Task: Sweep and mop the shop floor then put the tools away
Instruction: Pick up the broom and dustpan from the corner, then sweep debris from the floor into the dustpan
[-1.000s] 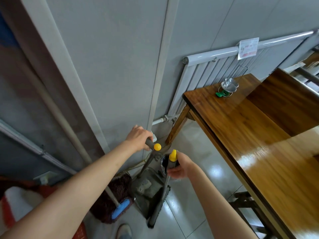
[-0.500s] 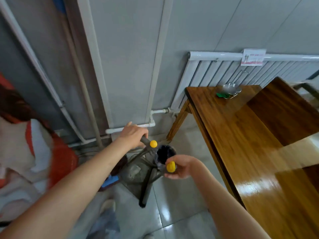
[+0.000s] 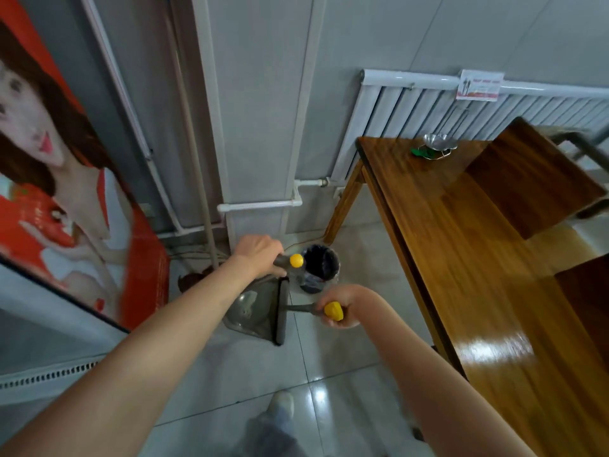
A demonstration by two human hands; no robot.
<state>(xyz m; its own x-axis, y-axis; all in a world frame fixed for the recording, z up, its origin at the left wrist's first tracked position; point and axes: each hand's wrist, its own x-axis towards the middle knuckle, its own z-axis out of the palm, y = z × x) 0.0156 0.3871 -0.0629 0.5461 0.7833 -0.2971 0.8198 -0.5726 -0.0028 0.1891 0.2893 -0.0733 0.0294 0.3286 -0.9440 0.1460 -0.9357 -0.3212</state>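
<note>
My left hand [image 3: 260, 251] grips a grey handle with a yellow tip [image 3: 296, 260] that runs down to a grey dustpan [image 3: 252, 308] on the tiled floor. My right hand [image 3: 342, 306] grips a second grey, yellow-tipped handle [image 3: 333, 311]. That one leads left to a dark broom head [image 3: 281, 311] lying across the dustpan's open edge. Some pale debris lies in the pan. A black-lined bin [image 3: 321, 264] stands just behind both hands. A mop leans on the wall, its pole [image 3: 194, 159] upright and its brown head [image 3: 190, 281] partly hidden by my left arm.
A glossy wooden table [image 3: 461, 245] fills the right side, with a metal dish [image 3: 435, 145] near its far corner. A white radiator [image 3: 428, 107] and pipes [image 3: 260, 204] line the wall. A red poster panel [image 3: 66, 192] stands at left. My shoe [image 3: 281, 404] is below.
The view has swung left and down, bringing the poster and bin into sight. My right hand moved down and right, and the broom head now lies across the dustpan's edge.
</note>
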